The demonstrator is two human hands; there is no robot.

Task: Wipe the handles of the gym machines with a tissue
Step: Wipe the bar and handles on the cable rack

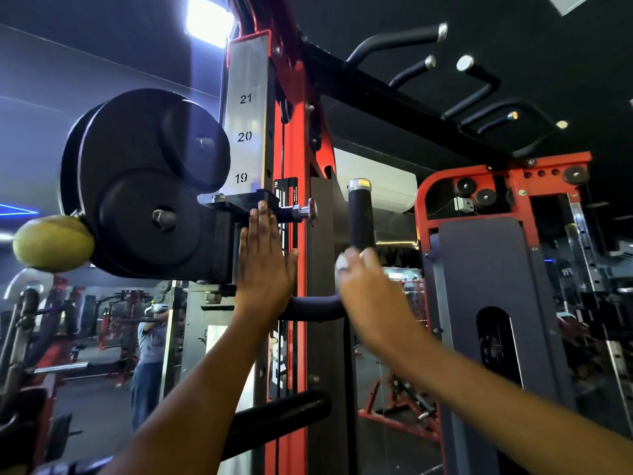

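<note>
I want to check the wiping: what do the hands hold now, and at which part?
The right hand grips a white tissue bunched in its fingers, at the upright black handle. The left hand holds nothing; it lies flat against the machine.

Just one camera here, worn on the person's head, wide-angle so the edges bend a lot. It's tilted forward and a bit upward, sitting really close to the red upright (pixel 294 234) of a cable machine, near enough that both forearms reach in from the bottom edge. Ceiling light (pixel 209 18) is at the top, mirror (pixel 102 337) reflection low on the left.
</note>
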